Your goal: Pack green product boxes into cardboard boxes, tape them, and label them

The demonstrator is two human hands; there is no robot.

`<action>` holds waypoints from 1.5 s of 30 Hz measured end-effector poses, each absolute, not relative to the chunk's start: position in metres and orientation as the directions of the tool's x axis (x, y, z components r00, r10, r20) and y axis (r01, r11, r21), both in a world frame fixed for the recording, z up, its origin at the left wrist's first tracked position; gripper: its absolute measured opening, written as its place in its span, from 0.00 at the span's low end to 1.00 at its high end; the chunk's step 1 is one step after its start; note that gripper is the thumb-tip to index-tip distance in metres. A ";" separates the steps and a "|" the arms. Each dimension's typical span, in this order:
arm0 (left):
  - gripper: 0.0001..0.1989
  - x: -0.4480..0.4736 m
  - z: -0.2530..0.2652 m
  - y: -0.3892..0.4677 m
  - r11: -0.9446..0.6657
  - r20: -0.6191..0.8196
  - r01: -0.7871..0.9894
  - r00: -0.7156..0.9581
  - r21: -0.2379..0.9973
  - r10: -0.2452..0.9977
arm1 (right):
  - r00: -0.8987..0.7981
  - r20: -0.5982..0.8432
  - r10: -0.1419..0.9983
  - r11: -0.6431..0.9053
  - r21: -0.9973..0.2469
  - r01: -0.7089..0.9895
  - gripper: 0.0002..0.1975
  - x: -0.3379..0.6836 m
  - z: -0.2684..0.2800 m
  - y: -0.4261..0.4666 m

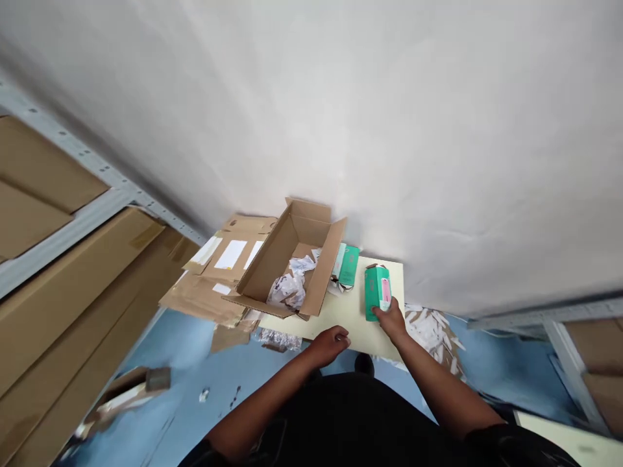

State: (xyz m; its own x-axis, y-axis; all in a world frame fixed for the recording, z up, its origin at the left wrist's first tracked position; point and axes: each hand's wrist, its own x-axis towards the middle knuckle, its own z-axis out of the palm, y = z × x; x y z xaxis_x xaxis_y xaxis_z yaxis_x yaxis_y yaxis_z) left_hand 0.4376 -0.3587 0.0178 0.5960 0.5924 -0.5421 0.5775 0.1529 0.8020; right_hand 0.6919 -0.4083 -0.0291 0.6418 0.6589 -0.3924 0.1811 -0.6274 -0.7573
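My right hand (pixel 392 320) grips the near end of a small green box (pixel 374 285) with a pink and white panel on its side. The box is at the right part of the cream table (pixel 343 318), its far-end flap open. My left hand (pixel 331 346) is over the table's front edge, fingers curled in and nothing visible in them. Left of the green box, another green box (pixel 348 264) lies against the wall side. Beside it stands an open cardboard carton (pixel 327 269) holding crumpled white paper (pixel 289 288).
Flattened cardboard (pixel 214 295) with white labels overhangs the table's left side. Torn white scraps (pixel 433 334) are heaped on the floor at right. Shelving with large cartons (pixel 92 292) stands at left, more shelving (pixel 559 337) at right. A grey wall (pixel 370 130) rises behind the table.
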 end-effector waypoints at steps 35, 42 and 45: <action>0.28 0.670 0.077 -0.725 0.190 -0.404 0.446 0.887 0.875 -0.224 | 0.777 -0.469 0.420 0.145 -0.810 -0.568 0.31 0.621 0.079 -0.932; 0.24 0.736 0.067 -0.763 -0.008 -0.380 0.397 0.872 0.918 -0.308 | 0.802 -0.587 -0.108 -0.031 -0.804 -0.593 0.23 0.648 0.045 -0.984; 0.23 0.772 0.048 -0.777 -0.046 -0.404 0.415 0.848 0.909 -0.343 | 0.771 -0.614 -0.170 -0.011 -0.781 -0.624 0.18 0.648 0.028 -0.999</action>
